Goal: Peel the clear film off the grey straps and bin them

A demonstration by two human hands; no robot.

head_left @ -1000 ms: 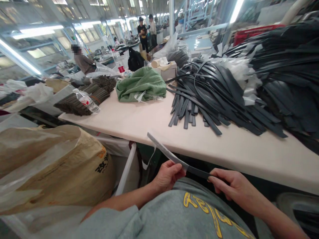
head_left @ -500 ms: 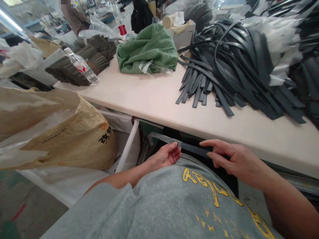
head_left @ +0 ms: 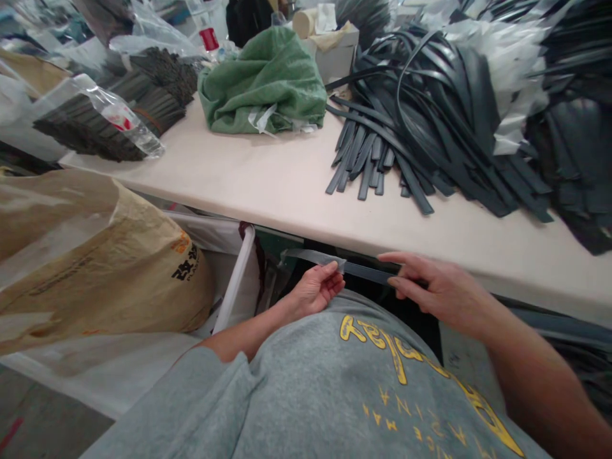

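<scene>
My left hand pinches a thin clear plastic sleeve between thumb and curled fingers, just in front of the table edge. From the sleeve a flat dark strap runs rightward to my right hand. There the thumb and a finger close on the strap's right part, while the index finger stretches out above it. How far the strap reaches inside the sleeve I cannot make out. On the table lies a large heap of similar dark straps, their ends towards me.
A pale table spans the view. On it are a green cloth bundle, a plastic bottle lying on bundled dark strips, and a white box. To the left, a tan sack stands in a white-walled bin.
The camera view has shifted slightly, so the table things appear further left. Both hands keep nearly the same hold on the sleeve and strap.
</scene>
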